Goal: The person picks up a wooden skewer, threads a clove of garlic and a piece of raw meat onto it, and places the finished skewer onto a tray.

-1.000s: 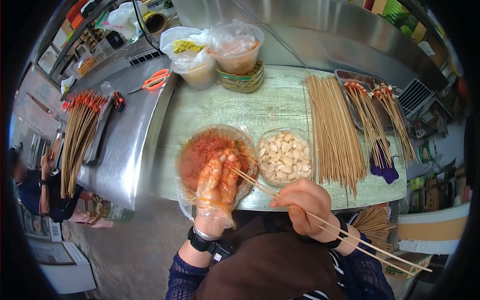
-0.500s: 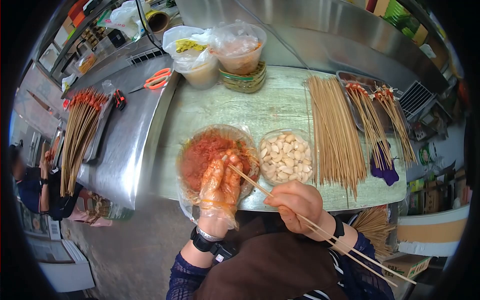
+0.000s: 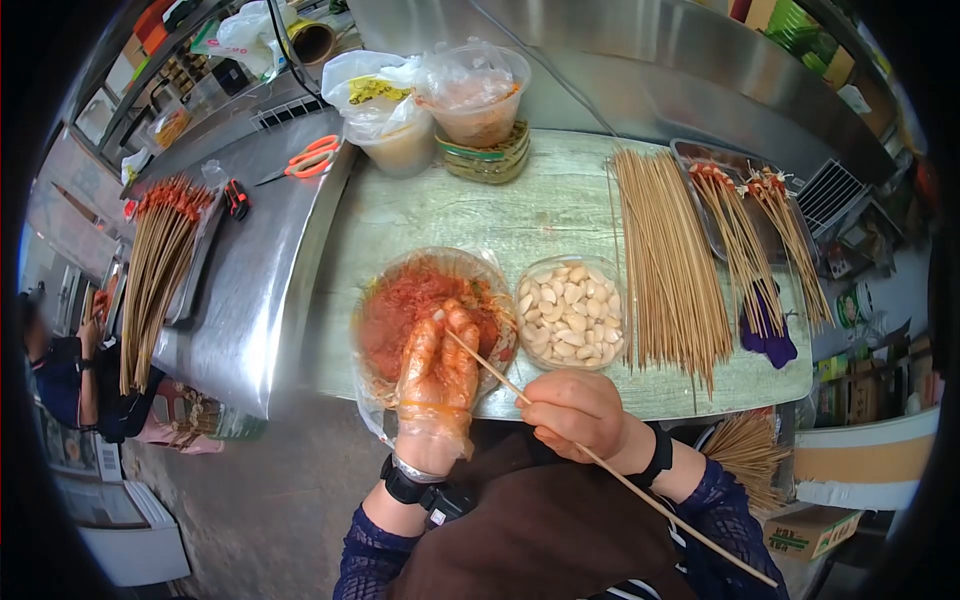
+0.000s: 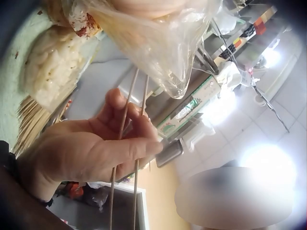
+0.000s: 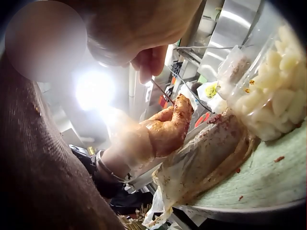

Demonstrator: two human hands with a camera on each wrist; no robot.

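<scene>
My left hand (image 3: pixel 437 375), in a clear plastic glove smeared red, is over a plastic-lined bowl (image 3: pixel 503 285) of red-seasoned food (image 3: pixel 395 325). Its fingers are curled together and pinch a small red-coated piece, mostly hidden by the glove. Two thin bamboo skewers (image 4: pixel 125 112) are gripped in my bare right hand (image 3: pixel 578 412), thumb and fingers closed round them. They line up as one in the head view, their tips right at the gloved fingertips (image 5: pixel 182 103). Beside the bowl sits a clear tub of peeled garlic cloves (image 3: pixel 570 312).
Loose bamboo skewers (image 3: pixel 670 270) lie at the right, by a tray with loaded skewers (image 3: pixel 735 215). Plastic tubs (image 3: pixel 395 145) stand at the back. Orange-handled scissors (image 3: pixel 312 158) and more loaded skewers (image 3: pixel 160 270) lie on the steel counter (image 3: pixel 250 270). Another person (image 3: pixel 85 375) is at far left.
My right hand has moved slightly left and turned, swinging the skewers' rear ends down and left until they overlap. The gloved left hand has stayed nearly in place over the bowl.
</scene>
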